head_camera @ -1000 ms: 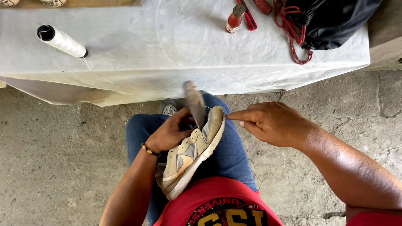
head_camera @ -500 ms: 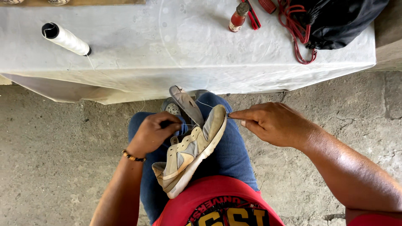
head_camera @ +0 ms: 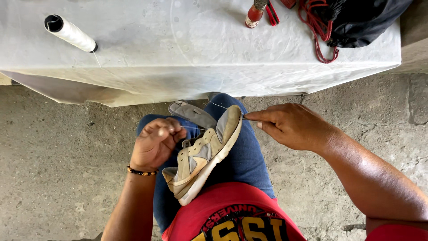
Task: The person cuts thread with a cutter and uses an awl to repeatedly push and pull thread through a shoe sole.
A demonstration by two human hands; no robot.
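I see a tan shoe (head_camera: 203, 158) lying on its side on the person's lap, on the blue jeans (head_camera: 247, 163), just in front of the near edge of the desk (head_camera: 187, 67). Its grey tongue (head_camera: 191, 114) sticks out toward that edge.

The left hand (head_camera: 156, 143) is curled up beside the shoe opening, its fingers closed on a thin white thread (head_camera: 189, 127). The right hand (head_camera: 292, 126) pinches its fingers tight at the toe end of the sole. I cannot tell what tiny thing sits between them; it may be a needle.

To do this stitch well, I think both hands should pull gently and evenly, so the thread goes snug and does not snap or knot. The lap should hold the shoe steady.

The shoe looks soft and worn, with a pale rubber sole. The desk wears a white, crinkly cloth. A spool (head_camera: 69, 32) of white thread lies near its far left corner. A small red bottle (head_camera: 255, 13), red cord (head_camera: 318, 33) and a black bag (head_camera: 365, 20) sit toward the far right corner. The floor (head_camera: 58, 160) is rough grey concrete.
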